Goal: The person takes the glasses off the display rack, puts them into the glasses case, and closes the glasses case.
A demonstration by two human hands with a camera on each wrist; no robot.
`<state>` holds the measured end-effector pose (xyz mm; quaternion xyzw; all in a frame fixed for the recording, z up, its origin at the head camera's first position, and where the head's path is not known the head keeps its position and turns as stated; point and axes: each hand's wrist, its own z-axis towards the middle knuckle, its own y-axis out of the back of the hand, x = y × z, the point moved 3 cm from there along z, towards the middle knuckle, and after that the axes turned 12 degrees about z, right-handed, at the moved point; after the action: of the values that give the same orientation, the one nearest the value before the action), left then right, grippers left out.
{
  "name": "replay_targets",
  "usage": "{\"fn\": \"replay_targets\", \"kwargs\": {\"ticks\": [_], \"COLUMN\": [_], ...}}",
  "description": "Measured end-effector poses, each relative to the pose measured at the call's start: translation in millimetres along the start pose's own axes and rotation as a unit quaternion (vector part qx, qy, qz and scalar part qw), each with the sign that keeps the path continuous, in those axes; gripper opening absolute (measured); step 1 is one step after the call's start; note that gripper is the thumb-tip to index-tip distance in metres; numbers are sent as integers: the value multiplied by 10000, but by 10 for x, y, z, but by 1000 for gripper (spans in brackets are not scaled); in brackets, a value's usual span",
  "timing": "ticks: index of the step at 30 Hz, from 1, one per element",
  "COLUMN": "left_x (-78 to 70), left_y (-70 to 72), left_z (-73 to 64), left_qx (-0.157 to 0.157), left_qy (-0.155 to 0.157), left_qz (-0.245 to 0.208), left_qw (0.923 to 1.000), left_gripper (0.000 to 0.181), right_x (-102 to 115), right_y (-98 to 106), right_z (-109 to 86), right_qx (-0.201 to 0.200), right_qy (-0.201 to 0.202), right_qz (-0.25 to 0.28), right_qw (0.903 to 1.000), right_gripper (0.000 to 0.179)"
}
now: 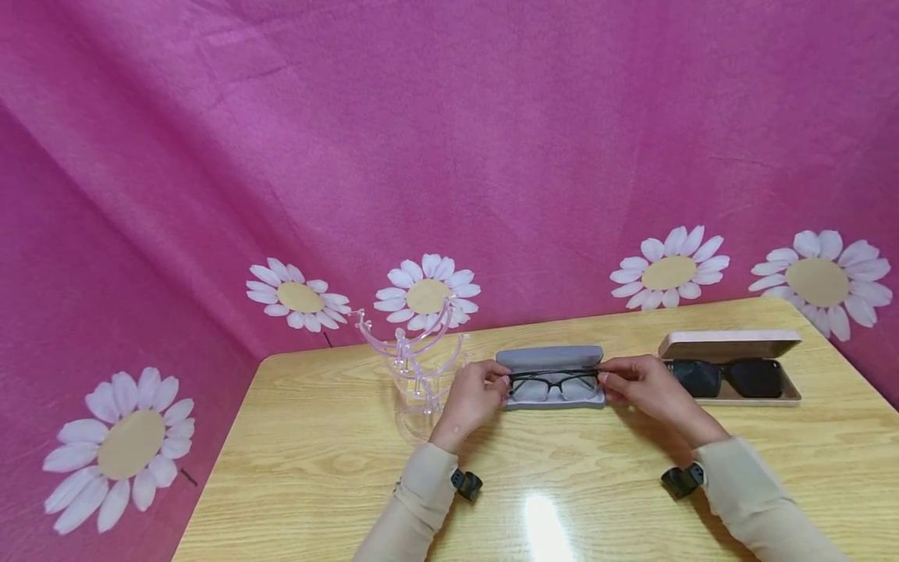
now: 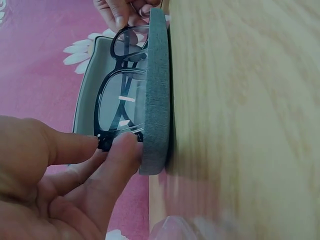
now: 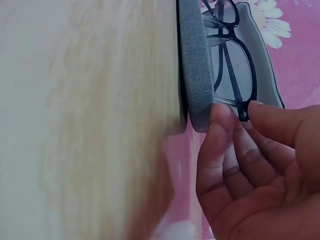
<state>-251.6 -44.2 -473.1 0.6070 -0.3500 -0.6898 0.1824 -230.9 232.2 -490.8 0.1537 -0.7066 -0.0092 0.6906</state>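
Glasses (image 1: 556, 385) held at both ends over an open grey case (image 1: 549, 358)

Left hand (image 1: 472, 400): thumb and forefinger pinch the left end of the black frame, at the hinge corner. The grip is narrow.

Right hand (image 1: 648, 385): thumb and fingers pinch the right end of the frame at the matching corner. This grip is also narrow.

Position of the glasses: between the two hands, lenses toward the person, arms folded and crossed behind the lenses. Both wrist views show the lower rims behind the front wall of the grey case, so the glasses sit partly inside it. Whether they touch the bottom cannot be told.

Grey case: set on the wood-grain table (image 1: 316, 460), lid raised at the rear, long side facing the person.

Surrounding items: to the right of the right hand, a pale pink case (image 1: 730, 343) stands with its lid up. It contains sunglasses (image 1: 753, 378) with large dark lenses. To the left of the left hand, a clear plastic stand (image 1: 399, 361) rises from the table, with curved tiers one above another. A magenta cloth (image 1: 492, 156) printed with white daisies (image 1: 427, 297) hangs behind the table.
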Motion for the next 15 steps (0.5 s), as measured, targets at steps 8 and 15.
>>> {"fn": "replay_targets", "kwargs": {"ticks": [8, 15], "left_x": [-27, -47], "left_y": [21, 44], "left_z": [-24, -28], "left_qx": [-365, -313], "left_qy": [283, 340], "left_qz": [512, 697], "left_qw": [9976, 9965], "left_gripper": [20, 27], "right_x": [-43, -44], "right_y": [-8, 6], "right_z": [11, 13], "right_qx": [59, -48], "right_qy": [-174, -151], "right_qz": [411, 391], "right_qw": [9990, 9991], "right_gripper": [23, 26]}}
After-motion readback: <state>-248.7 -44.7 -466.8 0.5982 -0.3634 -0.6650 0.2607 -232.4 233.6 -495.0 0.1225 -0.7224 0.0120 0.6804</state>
